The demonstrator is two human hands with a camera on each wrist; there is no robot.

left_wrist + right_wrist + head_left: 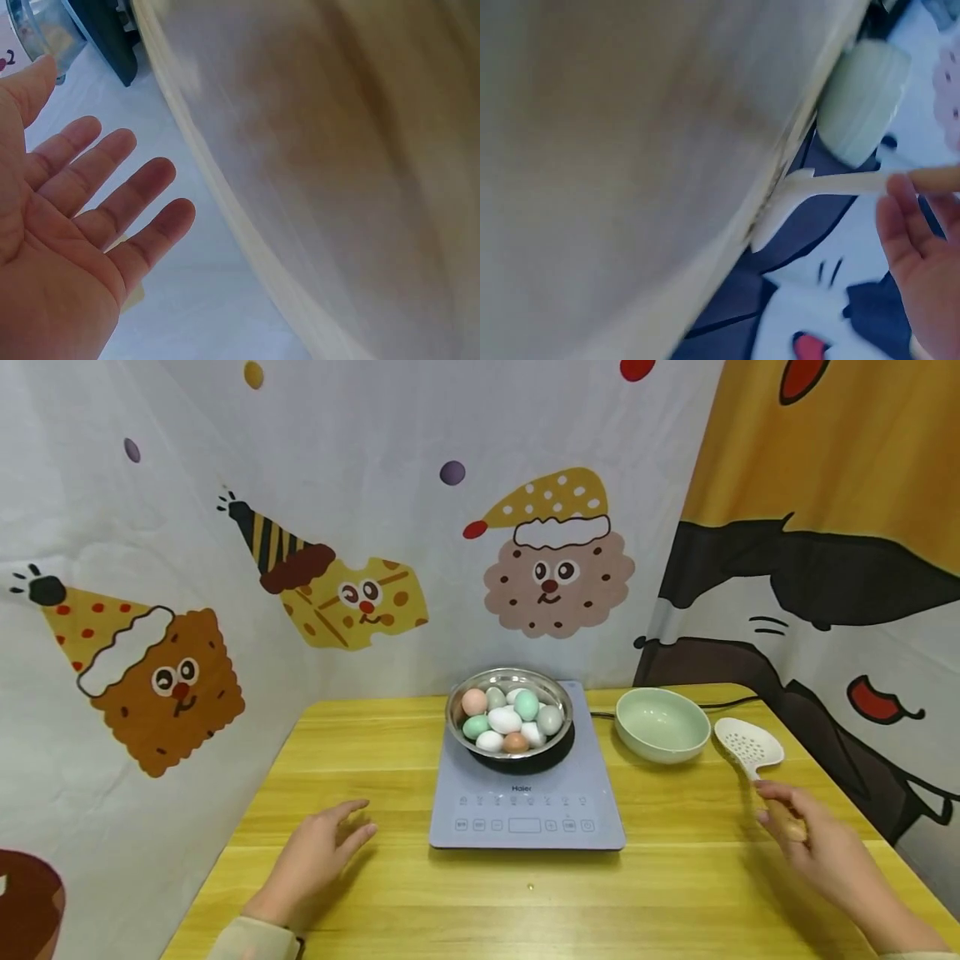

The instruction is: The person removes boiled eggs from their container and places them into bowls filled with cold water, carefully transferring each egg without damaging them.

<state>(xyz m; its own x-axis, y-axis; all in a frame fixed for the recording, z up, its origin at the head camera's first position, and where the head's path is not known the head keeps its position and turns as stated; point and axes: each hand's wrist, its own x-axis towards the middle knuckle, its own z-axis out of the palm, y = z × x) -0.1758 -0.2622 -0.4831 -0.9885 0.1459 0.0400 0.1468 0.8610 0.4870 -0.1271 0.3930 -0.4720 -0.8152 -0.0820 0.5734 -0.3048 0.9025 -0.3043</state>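
Note:
My right hand (821, 852) pinches the wooden handle of a white slotted spoon (748, 745), whose perforated head lies low over the table at the right. In the right wrist view the fingers (901, 196) meet at the handle, while the spoon's head (776, 214) touches the tabletop. My left hand (315, 852) is held above the table left of the cooker, holding nothing; its fingers (150, 180) are spread in the left wrist view. A steel bowl (564, 727) full of white, green, grey and brownish eggs (505, 720) stands on the induction cooker (525, 814).
A pale green bowl (663, 727) stands between the cooker and the slotted spoon. A black cord (729, 702) runs behind that bowl. The wooden table (360, 743) borders a printed cloth backdrop (360, 460) at the back and both sides.

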